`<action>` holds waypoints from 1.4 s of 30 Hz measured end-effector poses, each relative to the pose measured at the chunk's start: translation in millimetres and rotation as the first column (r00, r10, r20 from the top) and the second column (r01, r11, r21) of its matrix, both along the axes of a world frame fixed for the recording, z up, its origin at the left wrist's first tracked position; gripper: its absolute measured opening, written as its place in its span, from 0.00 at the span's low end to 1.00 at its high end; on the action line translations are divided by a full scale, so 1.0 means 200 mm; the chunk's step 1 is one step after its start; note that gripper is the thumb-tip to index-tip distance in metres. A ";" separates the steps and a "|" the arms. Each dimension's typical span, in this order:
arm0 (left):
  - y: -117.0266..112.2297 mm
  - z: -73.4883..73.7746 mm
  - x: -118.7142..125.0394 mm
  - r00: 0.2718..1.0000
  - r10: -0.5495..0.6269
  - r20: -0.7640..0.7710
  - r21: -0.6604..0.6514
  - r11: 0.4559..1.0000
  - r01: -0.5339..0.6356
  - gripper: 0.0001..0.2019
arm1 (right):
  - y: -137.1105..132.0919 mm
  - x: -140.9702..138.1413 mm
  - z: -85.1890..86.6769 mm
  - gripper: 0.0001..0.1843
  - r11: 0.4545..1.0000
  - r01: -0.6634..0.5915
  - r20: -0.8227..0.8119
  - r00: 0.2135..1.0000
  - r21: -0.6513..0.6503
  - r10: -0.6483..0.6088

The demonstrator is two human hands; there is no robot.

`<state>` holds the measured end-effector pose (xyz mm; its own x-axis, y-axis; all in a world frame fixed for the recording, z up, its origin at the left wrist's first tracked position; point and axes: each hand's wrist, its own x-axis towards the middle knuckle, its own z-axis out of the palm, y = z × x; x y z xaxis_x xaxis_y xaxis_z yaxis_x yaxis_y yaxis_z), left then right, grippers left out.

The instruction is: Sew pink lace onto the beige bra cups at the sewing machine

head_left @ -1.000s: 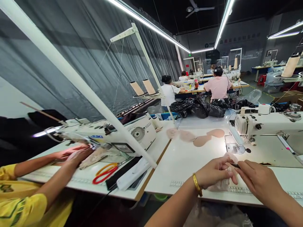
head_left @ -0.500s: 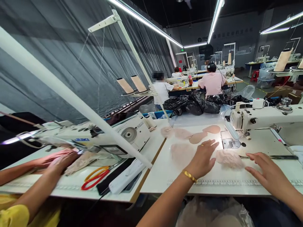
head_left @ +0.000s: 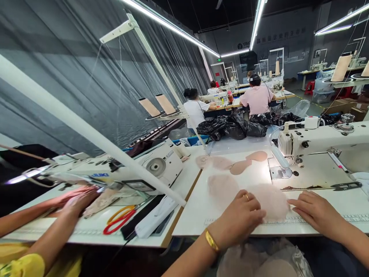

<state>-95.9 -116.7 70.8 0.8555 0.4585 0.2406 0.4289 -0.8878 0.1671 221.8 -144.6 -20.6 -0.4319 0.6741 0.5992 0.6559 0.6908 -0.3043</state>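
Observation:
A pale pink lace piece (head_left: 269, 202) lies near the front edge of the white sewing table (head_left: 225, 219). My left hand (head_left: 238, 217), with a gold ring and bracelet, rests curled on its left edge. My right hand (head_left: 313, 211) lies flat on the table at the fabric's right edge, fingers stretched out. A second lace piece (head_left: 221, 186) lies just behind my left hand. The white sewing machine (head_left: 317, 140) stands behind, with long scissors (head_left: 325, 187) lying in front of it.
Beige cup-shaped pieces (head_left: 242, 165) lie at the table's far side. To the left, a co-worker's hands (head_left: 76, 198) feed fabric at another machine (head_left: 129, 167), beside red-handled scissors (head_left: 118, 221). A bag of fabric (head_left: 259, 261) sits below. Black bags (head_left: 233, 127) and seated workers are farther back.
My hands first held the lace and a tool near the edge, then set the tool down and spread the lace. Now both hands have drawn back onto the lace near the front edge.

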 end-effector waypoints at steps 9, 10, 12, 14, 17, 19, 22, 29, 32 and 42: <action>0.12 -0.20 0.06 0.865 0.367 0.342 -0.314 0.912 -0.263 0.11 | 0.24 -0.14 0.03 0.16 0.909 0.105 -0.171 0.967 -0.403 -0.187; 0.17 -0.22 0.09 0.858 0.398 0.324 -0.322 0.899 -0.296 0.13 | 0.29 -0.20 0.03 0.14 0.909 0.102 -0.173 0.967 -0.404 -0.185; 0.24 -0.28 0.15 0.856 0.441 0.270 -0.362 0.870 -0.335 0.19 | 0.37 -0.29 0.00 0.10 0.915 0.077 -0.193 0.967 -0.397 -0.166; 0.28 -0.32 0.19 0.862 0.453 0.229 -0.397 0.852 -0.342 0.24 | 0.40 -0.35 -0.02 0.09 0.919 0.029 -0.233 0.964 -0.393 -0.130; 0.30 -0.36 0.21 0.866 0.454 0.212 -0.415 0.844 -0.340 0.18 | 0.39 -0.36 -0.02 0.10 0.921 -0.048 -0.314 0.946 -0.387 -0.082; 0.30 -0.35 0.20 0.874 0.444 0.198 -0.423 0.843 -0.333 0.12 | 0.36 -0.33 0.00 0.12 0.919 -0.084 -0.363 0.929 -0.386 -0.067; 0.33 -0.32 0.18 0.917 0.378 0.127 -0.430 0.854 -0.292 0.23 | 0.32 -0.31 0.02 0.15 0.911 -0.118 -0.425 0.902 -0.396 -0.068; 0.57 -0.15 0.09 0.901 0.431 -0.041 -0.269 0.864 -0.425 0.18 | 0.31 -0.32 -0.01 0.16 0.832 -0.222 -0.539 0.835 -0.509 -0.106; 0.69 -0.12 0.04 0.810 0.581 -0.073 -0.115 0.802 -0.586 0.22 | 0.33 -0.32 -0.03 0.15 0.784 -0.231 -0.558 0.812 -0.576 -0.171; 0.85 -0.14 0.07 0.780 0.597 -0.186 0.063 0.800 -0.597 0.14 | 0.36 -0.34 -0.07 0.24 0.708 -0.226 -0.570 0.767 -0.669 -0.295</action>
<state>-81.5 52.6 43.8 0.4388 0.8924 0.1054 0.8957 -0.4437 0.0283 154.2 -73.0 -35.5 -0.1231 0.9891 0.0807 0.1642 0.1005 -0.9813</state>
